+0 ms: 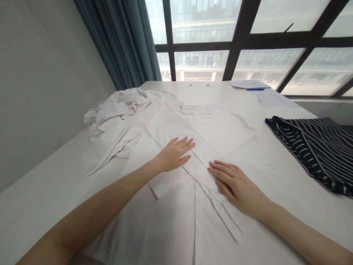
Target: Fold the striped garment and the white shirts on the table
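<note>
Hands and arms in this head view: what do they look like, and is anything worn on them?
Human and bare: the left hand and right hand show no gloves, rings or watches. Both slender forearms show no sleeves, cables or markings.

The bottom edge crops the lower part of a white cloth shirt (172, 224), and the flattened bare left hand (175, 152) hides the cloth beneath it. A black fabric with thin white stripes (325, 151) runs off the right edge; a teal pleated curtain (124, 36) leaves the top. Marks on the white paper sheets (244, 84) are too small to read.
</note>
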`<state>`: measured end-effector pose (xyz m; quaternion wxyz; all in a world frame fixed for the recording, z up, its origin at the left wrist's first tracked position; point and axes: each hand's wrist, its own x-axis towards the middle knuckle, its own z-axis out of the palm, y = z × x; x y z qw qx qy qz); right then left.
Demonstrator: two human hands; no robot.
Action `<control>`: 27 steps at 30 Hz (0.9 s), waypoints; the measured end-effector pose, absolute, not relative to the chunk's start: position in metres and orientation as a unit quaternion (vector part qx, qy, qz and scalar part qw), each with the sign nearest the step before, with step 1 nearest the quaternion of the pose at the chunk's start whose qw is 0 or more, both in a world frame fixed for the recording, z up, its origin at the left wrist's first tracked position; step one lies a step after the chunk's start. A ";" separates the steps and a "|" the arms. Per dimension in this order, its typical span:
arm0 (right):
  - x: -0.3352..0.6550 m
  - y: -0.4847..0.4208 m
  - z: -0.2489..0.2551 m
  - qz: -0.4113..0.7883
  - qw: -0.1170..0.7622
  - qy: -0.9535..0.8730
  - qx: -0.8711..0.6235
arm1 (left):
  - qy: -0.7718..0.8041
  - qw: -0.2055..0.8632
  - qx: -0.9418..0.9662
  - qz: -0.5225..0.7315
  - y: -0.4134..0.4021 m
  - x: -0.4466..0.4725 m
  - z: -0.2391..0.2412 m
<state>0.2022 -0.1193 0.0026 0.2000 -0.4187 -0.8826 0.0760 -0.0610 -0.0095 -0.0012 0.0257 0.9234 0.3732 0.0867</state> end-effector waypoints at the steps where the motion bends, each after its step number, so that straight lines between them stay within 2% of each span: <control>1: 0.202 -0.119 0.003 0.076 0.200 -0.882 -0.419 | 0.369 0.026 0.926 0.072 -0.010 -0.061 -0.001; 7: 0.201 -0.120 0.003 0.074 0.204 -0.880 -0.423 | 0.388 0.039 0.920 0.041 0.004 -0.064 -0.002; 15: 0.201 -0.120 0.004 0.074 0.185 -0.882 -0.427 | 0.469 0.060 0.881 0.005 0.064 -0.073 -0.002; 27: 0.201 -0.119 0.005 0.061 0.179 -0.886 -0.424 | 0.496 0.027 0.867 0.030 0.121 -0.094 -0.007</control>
